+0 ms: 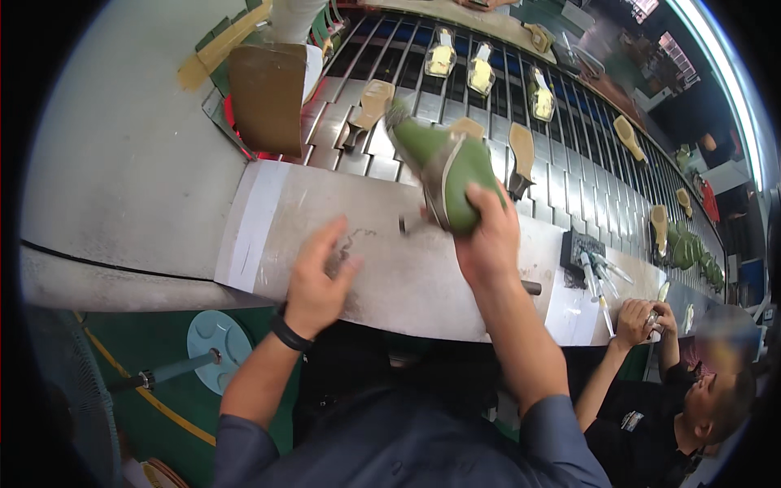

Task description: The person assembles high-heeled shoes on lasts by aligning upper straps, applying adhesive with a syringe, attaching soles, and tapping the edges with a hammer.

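My right hand (492,232) grips a green shoe upper (470,175) with a pale edge strip, its pointed end up to the left; its outline is partly smeared by motion. It is held above the worktable's front ledge, near the conveyor. My left hand (320,272), slightly blurred, is open over the ledge to the left of the upper, holding nothing, its fingers apart. A small dark piece shows below the upper, too blurred to make out. On the conveyor just behind lie tan shoe soles with dark heels, one sole (521,150) right of the upper and another sole (376,102) to the left.
The metal conveyor (569,179) runs across behind the ledge (390,285), carrying clear-edged pieces with yellow centres (440,58). A black holder with brushes (584,252) stands at right, beside a co-worker's hands (643,321). A brown board (267,102) stands at left; a blue stool (220,337) is below.
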Demonstrator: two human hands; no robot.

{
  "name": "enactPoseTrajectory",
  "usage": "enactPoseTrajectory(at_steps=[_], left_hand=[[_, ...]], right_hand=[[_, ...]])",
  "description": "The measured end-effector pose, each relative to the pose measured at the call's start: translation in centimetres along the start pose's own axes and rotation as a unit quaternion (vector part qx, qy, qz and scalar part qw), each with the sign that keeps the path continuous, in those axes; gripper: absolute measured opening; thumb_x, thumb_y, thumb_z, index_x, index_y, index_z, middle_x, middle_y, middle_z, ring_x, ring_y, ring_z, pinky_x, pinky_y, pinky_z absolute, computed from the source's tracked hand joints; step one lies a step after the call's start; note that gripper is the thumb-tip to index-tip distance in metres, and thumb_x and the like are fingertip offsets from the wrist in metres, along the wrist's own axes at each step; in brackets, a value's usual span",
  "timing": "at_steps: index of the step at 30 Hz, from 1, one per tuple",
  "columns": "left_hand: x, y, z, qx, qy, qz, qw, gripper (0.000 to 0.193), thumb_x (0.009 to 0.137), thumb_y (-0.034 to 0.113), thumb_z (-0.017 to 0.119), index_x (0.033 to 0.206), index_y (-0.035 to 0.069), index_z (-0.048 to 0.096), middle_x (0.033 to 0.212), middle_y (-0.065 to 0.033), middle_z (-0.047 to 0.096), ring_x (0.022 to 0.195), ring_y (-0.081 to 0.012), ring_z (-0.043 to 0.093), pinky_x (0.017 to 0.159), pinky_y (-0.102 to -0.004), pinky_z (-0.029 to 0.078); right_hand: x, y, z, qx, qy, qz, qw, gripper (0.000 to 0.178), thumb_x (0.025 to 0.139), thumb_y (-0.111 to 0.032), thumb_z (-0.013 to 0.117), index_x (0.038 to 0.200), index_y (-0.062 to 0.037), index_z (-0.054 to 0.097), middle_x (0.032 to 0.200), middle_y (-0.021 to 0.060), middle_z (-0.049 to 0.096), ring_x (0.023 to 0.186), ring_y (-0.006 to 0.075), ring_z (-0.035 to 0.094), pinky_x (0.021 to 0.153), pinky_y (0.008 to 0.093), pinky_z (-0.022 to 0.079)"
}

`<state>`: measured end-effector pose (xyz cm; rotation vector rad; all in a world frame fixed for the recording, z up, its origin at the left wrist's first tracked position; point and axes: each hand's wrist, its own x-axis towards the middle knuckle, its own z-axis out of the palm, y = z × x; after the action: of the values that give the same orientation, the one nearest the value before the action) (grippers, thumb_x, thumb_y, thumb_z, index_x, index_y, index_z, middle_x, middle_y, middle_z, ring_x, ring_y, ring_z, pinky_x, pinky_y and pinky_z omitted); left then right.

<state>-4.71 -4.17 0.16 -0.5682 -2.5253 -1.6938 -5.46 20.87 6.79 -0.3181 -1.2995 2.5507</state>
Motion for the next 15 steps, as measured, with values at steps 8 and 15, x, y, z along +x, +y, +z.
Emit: enactPoseTrajectory(at_steps=[8,15], left_hand=[[-1.8,-0.1,2.8,0.192,-0.033,0.200,0.960,0.028,0.079,0.011,0.081,0.103,0.001,0.074,0.116,-0.0134,0.075,0.116,-0.0326,0.069,0.099,-0.0484,0.055],[-1.4,-0.6,2.3,0.191,-0.024,0.218,0.957,0.024,0.078,0.010,0.081,0.099,0.000,0.074,0.112,-0.0146,0.075,0.111,-0.0340,0.071,0.097,-0.0488,0.056]], right_hand=[[19.6,6.3,2.0,-0.615,0.097,-0.080,0.778,0.064,0.088,-0.032,0.069,0.137,0.0067,0.054,0.119,0.0337,0.070,0.113,0.0505,0.067,0.102,0.0511,0.052],[21.6,-2.5,-7.0,-0.803,0.085,-0.139,0.573,0.063,0.088,-0.041,0.073,0.130,0.0057,0.066,0.126,0.0284,0.071,0.121,0.0401,0.068,0.099,0.0467,0.056]])
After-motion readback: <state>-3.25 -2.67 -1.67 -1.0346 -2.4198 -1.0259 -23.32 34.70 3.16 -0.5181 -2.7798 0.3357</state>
